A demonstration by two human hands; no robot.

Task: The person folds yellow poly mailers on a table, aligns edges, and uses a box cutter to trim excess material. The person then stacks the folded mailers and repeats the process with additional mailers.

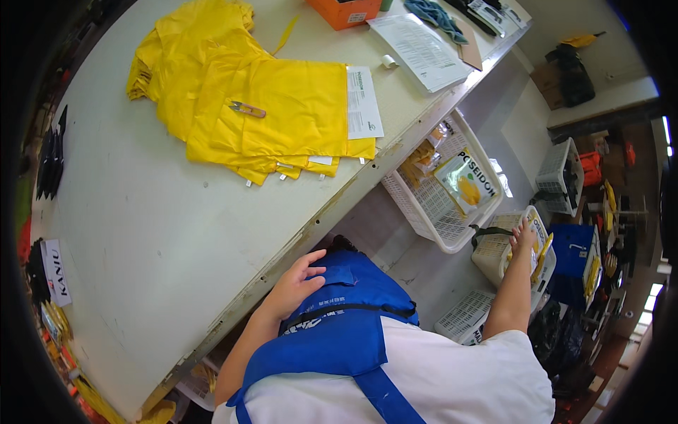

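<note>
My left hand (294, 286) hovers near the table's edge, in front of my blue apron (332, 339). Its fingers are apart and it holds nothing. Out to the right, my right hand (522, 237) reaches over a white plastic basket (492, 256) with yellow-and-white packages (541, 240) in it. The fingers there look stretched out, with nothing visible in them; whether they touch a package I cannot tell. On the white table (155, 240) lies a stack of yellow fabric pieces (296, 106), with thread snips (247, 109) on top and a printed sheet (364, 102) at the right end.
Another white basket (424, 212) holding clear packages stands on the floor beside the table. Printed papers (420, 53), an orange box (342, 10) and a blue cloth (436, 18) lie at the table's far end. Beyond my right hand is a blue box (571, 258).
</note>
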